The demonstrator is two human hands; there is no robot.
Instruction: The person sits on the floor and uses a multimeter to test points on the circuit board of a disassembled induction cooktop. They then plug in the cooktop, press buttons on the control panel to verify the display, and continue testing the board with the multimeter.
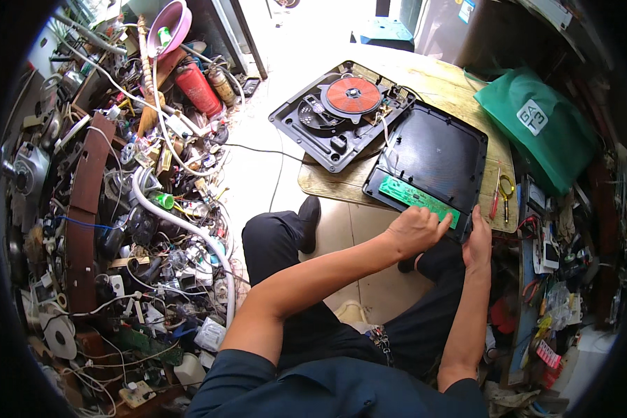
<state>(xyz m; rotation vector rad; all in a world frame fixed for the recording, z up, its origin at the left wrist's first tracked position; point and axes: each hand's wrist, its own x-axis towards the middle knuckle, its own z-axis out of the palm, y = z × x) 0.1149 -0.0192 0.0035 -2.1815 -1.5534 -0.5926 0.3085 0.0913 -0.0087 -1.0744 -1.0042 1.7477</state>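
Head camera, looking straight down: the person sits at a low wooden table with an induction cooker opened into two halves. The far half is the black base housing, lying flat with its red-orange coil disc and a round fan grille exposed. The near half is the black top panel, turned inside up and overhanging the table's near edge. Along that near edge sits a long green circuit board, the control strip, and thin wires run from it back toward the base.

The left hand is curled over the near end of the green board, fingers bent down onto it and thumb tucked; it looks like a press or a light pinch on the board's edge, though the fingertips are hidden beneath the knuckles. The right hand grips the panel's lower right corner, fingers wrapped around the rim, steadying it.

To do this well, as I read it: keep that right hand firm so the overhanging panel cannot tip, work the board by its edges, and mind the wires tethering the halves.

On the table's right edge lie a red-handled tool and yellow-handled pliers, near the right hand. A green fabric bag sits farther right. To the left, a big heap of cables, hoses and scrap parts covers the floor.
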